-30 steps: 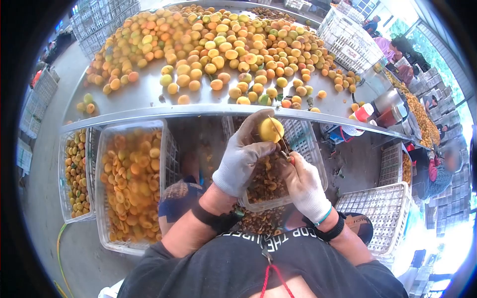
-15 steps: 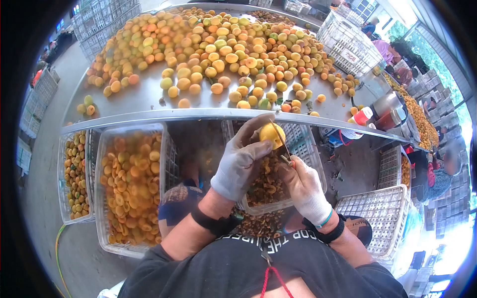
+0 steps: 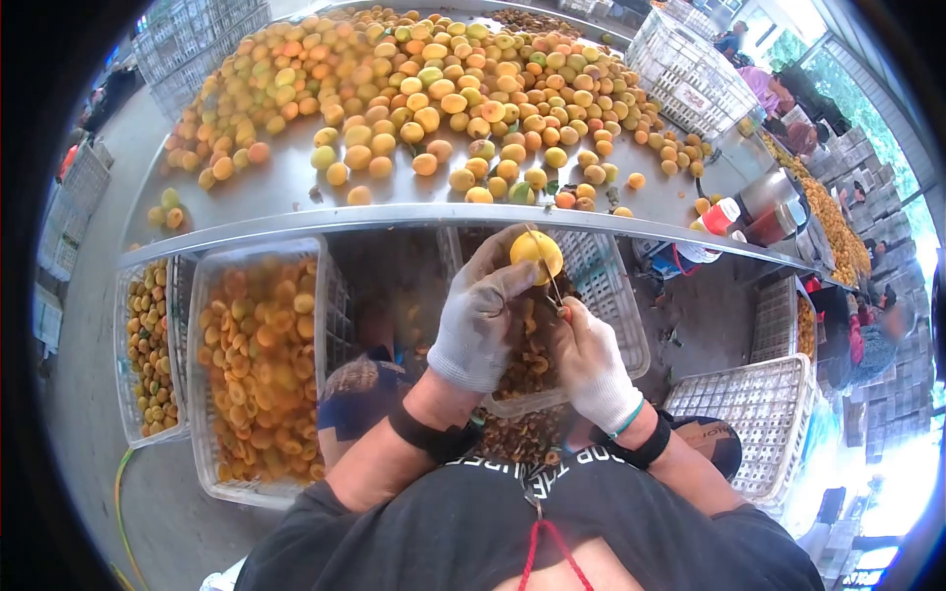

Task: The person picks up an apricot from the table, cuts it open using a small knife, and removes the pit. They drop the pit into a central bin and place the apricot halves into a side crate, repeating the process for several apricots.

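In its grey-stained glove, my left hand (image 3: 480, 313) grips a yellow apricot (image 3: 533, 254) between thumb and fingers. My right hand (image 3: 593, 369), in a white knit glove, is closed around the handle of a small knife (image 3: 553, 287). The thin blade lies against the apricot's right side, and a cut line shows on the fruit. Both hands are above a crate (image 3: 631, 325) of pits and scraps, in front of the metal table's edge (image 3: 434, 218).
Whole apricots (image 3: 394, 94) are heaped on the metal table. To the left stand a crate of halved apricots (image 3: 258, 394) and a crate of small whole fruit (image 3: 150, 355). A white crate (image 3: 749, 419) sits at right; a red-and-white container (image 3: 720, 215) is by the table edge.
The knife blade has swung from above the apricot to more upright along its side. Both hands have shifted slightly left, and the apricot appears turned, with its cut line now showing.
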A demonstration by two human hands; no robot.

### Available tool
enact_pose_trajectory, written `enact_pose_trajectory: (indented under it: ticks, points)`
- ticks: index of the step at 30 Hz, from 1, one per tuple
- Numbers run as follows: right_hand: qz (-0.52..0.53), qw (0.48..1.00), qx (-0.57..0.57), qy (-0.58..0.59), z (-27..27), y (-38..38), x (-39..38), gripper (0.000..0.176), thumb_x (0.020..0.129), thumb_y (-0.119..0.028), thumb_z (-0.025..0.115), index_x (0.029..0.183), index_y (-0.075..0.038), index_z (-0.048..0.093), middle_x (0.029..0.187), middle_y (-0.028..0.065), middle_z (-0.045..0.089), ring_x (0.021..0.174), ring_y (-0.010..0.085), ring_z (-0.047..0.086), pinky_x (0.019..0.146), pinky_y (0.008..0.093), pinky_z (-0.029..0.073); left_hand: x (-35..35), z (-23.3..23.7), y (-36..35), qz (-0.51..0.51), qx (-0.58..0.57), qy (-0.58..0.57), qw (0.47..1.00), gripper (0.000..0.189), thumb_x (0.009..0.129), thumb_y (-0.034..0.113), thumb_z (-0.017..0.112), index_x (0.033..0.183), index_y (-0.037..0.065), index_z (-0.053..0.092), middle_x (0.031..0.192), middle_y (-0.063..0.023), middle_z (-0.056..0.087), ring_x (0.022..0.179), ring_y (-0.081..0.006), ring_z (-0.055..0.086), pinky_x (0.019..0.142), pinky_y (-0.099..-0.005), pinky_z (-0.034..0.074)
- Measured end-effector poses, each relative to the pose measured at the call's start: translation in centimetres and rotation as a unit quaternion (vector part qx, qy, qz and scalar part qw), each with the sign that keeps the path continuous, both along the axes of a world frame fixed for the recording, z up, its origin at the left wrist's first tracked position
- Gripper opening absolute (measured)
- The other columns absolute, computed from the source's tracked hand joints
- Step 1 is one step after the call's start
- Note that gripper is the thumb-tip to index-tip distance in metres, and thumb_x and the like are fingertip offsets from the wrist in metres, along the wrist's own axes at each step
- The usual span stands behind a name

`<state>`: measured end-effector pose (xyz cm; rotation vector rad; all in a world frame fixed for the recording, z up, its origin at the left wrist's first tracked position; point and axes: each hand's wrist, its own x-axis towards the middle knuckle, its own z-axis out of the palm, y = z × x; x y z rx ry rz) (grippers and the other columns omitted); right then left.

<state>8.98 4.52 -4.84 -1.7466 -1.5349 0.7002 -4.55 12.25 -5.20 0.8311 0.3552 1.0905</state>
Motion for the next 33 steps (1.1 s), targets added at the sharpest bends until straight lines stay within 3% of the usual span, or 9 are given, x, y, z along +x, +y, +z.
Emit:
enact_pose_trajectory:
  ticks: [8,11,14,19,26,27,28,29,33]
  points:
    - [-0.042,0.994,0.053,-0.085,-0.5,0.9,-0.2,0.007,0.092,-0.007,0.055,0.095,-0.001,0.054,0.073,0.0251,0.062,0.076,0.0431,0.063,0.062,0.0427,0.05,1.8,-2.7,0.3,-0.016,-0.065,0.03,0.997,0.038,0.101,0.035,0.051,0.119,0.002,0.059,0.107,-0.0032,0.062,0.094,-0.0118,0.058,0.088,-0.0279,0.045]
    - [-0.02,0.996,0.088,0.003,1.7,0.4,-0.1,0.012,0.093,-0.012,0.06,0.091,-0.001,0.057,0.072,0.0225,0.062,0.07,0.0402,0.063,0.061,0.0412,0.049,1.3,-2.6,1.1,-0.012,-0.023,0.007,1.0,0.04,0.102,0.034,0.051,0.124,0.001,0.057,0.105,-0.0011,0.062,0.093,-0.0071,0.056,0.083,-0.0236,0.046]
    - [-0.135,0.988,0.08,-0.01,3.9,1.2,1.4,0.023,0.095,-0.022,0.062,0.092,0.0,0.059,0.07,0.0169,0.06,0.061,0.0286,0.055,0.062,0.0363,0.047,0.9,-1.3,0.6,-0.018,0.037,0.038,0.998,0.04,0.101,0.031,0.053,0.128,0.001,0.055,0.107,-0.0027,0.061,0.097,-0.0086,0.055,0.085,-0.0239,0.045]
    - [-0.132,0.976,0.106,0.14,1.8,4.6,1.3,0.032,0.098,-0.028,0.058,0.1,0.003,0.062,0.079,0.0145,0.063,0.072,0.0169,0.054,0.071,0.0319,0.047,3.1,-3.1,0.6,-0.002,0.154,0.095,0.983,0.044,0.101,0.022,0.049,0.142,0.005,0.044,0.128,-0.0038,0.055,0.107,-0.0096,0.054,0.092,-0.025,0.044]
    - [-0.13,0.983,0.091,0.09,0.3,5.5,0.6,0.03,0.093,-0.025,0.059,0.1,0.004,0.064,0.081,0.0141,0.065,0.075,0.0157,0.059,0.071,0.0336,0.048,3.2,-5.5,1.2,-0.083,-0.028,0.108,0.99,0.045,0.102,0.018,0.049,0.144,0.003,0.04,0.129,-0.0069,0.053,0.115,-0.0119,0.051,0.097,-0.0263,0.043]
    - [-0.134,0.984,0.085,0.084,0.4,6.0,1.0,0.033,0.093,-0.027,0.058,0.101,0.004,0.065,0.082,0.0131,0.066,0.075,0.0156,0.06,0.07,0.0337,0.048,3.4,-5.0,0.7,-0.033,0.045,0.143,0.988,0.048,0.101,0.017,0.05,0.145,0.002,0.037,0.127,-0.0075,0.053,0.113,-0.0118,0.051,0.096,-0.0262,0.043]
    - [-0.158,0.954,0.005,0.253,0.6,6.0,1.5,0.035,0.093,-0.029,0.058,0.101,0.004,0.065,0.082,0.0107,0.067,0.074,0.014,0.059,0.07,0.0316,0.047,3.4,-4.4,0.4,0.015,0.12,0.178,0.977,0.051,0.101,0.016,0.051,0.146,0.002,0.034,0.126,-0.0082,0.053,0.112,-0.0118,0.051,0.095,-0.026,0.044]
    - [-0.135,0.968,0.007,0.213,0.8,6.0,1.9,0.034,0.094,-0.028,0.058,0.102,0.004,0.065,0.082,0.0094,0.066,0.074,0.0131,0.058,0.07,0.0305,0.047,3.2,-3.9,0.2,0.083,0.232,0.242,0.938,0.058,0.1,0.019,0.054,0.148,0.001,0.027,0.125,-0.0076,0.052,0.108,-0.0113,0.05,0.092,-0.0254,0.044]
    - [-0.114,0.977,0.017,0.181,1.7,5.4,1.6,0.029,0.092,-0.024,0.059,0.101,0.003,0.066,0.08,0.0073,0.064,0.075,0.0117,0.055,0.07,0.0292,0.046,3.1,-3.6,0.6,0.056,0.141,0.182,0.972,0.053,0.098,0.022,0.059,0.141,0.0,0.039,0.12,-0.0059,0.056,0.106,-0.0115,0.053,0.091,-0.0256,0.046]
